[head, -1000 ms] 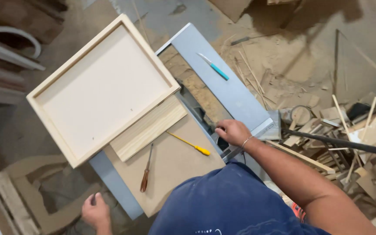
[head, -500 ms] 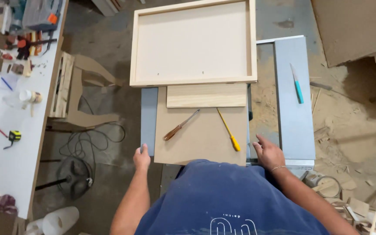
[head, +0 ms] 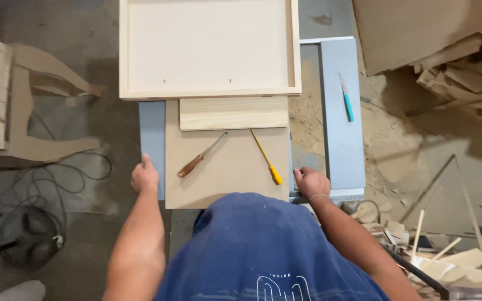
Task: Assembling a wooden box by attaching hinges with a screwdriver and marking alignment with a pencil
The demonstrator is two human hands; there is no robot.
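Workshop floor of dusty grey concrete, seen from above; grey metal work table (head: 341,145) at centre.

Item 1: flat rectangular brown fibreboard panel (head: 227,173) lying on the table, its near edge toward the person.
Item 2: left hand (head: 144,177), at 9 o'clock of the panel, resting against the table's left edge just beside the panel; fingers curled loosely, gripping nothing that shows.
Item 3: right hand (head: 311,181), at 3 o'clock of the panel, at its right edge; fingers bent over the table, whether they clasp the edge cannot be told.
Item 4: brown-handled screwdriver (head: 201,155) and yellow-handled screwdriver (head: 266,156), both on the panel, between the hands.
Item 5: pale wooden plank (head: 233,113), on the panel at 12 o'clock.
Item 6: shallow pale wooden tray frame (head: 123,50), beyond the plank, touching it.
Item 7: teal-handled tool (head: 346,97), on the table at 2 o'clock.
Item 8: wood offcuts (head: 453,67), at 3 o'clock on the floor.
Item 9: black cable (head: 46,189), at 9 o'clock.
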